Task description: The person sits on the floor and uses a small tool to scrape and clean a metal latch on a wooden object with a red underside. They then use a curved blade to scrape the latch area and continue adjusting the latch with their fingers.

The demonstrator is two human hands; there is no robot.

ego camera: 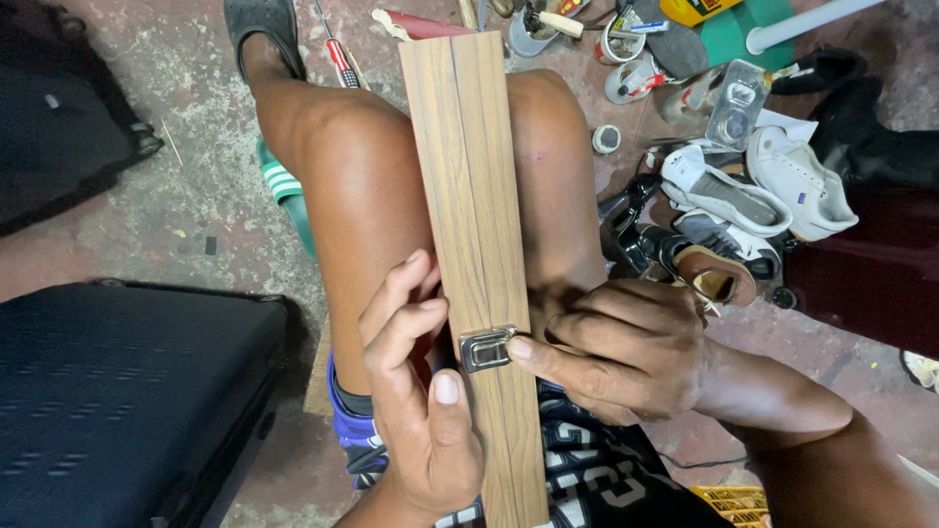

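Hands meet at the metal latch [486, 348] on the edge of the wood-grain case [476, 244], which stands lengthwise between my knees, running from my lap out toward the floor. My left hand [421, 391] wraps the case's left side, fingers [401, 303] curled round it and thumb laid flat along the face just beside the latch. My right hand [626, 352] comes in from the other side, fingers [587, 328] bunched narrow, thumb tip pressed against the latch's right end. I cannot tell whether the latch is seated or loose.

To work the latch well, I judge the left grip should stay firm so the case does not twist between my legs, while the right thumb pushes squarely on the small plate rather than its corner, where it could slip.

Around me on the concrete floor [196, 215] lie white sneakers [753, 186], a screwdriver [337, 54] and a dark suitcase [127, 391] at my left.
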